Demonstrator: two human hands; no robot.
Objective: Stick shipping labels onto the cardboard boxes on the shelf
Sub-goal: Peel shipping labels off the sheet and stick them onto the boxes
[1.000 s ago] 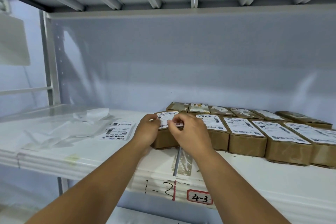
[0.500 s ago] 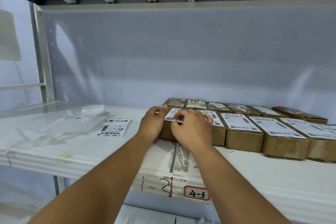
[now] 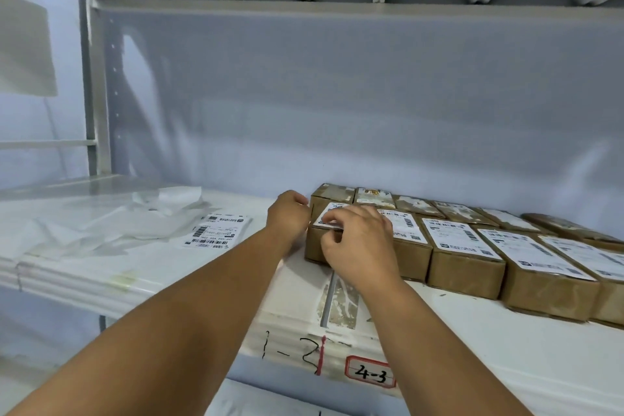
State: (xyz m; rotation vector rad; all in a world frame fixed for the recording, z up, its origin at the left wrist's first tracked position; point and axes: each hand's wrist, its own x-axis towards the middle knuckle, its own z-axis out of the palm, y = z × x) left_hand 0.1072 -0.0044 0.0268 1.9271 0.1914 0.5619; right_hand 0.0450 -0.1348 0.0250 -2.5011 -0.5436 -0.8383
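The right hand is pinching the shipping label lying atop the leftmost cardboard box on the shelf. The left hand is curling against that box's left side; whether it is gripping, I cannot tell.

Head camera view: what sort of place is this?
Most likely a warehouse or parcel-packing storeroom: a metal storage shelf with a handwritten location tag on its edge, rows of small cardboard boxes wearing printed shipping labels, and spare labels nearby.

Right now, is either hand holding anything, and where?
Right hand pinches the shipping label at its near edge, atop the leftmost front box. Left hand curls against that box's left side; its grip cannot be told.
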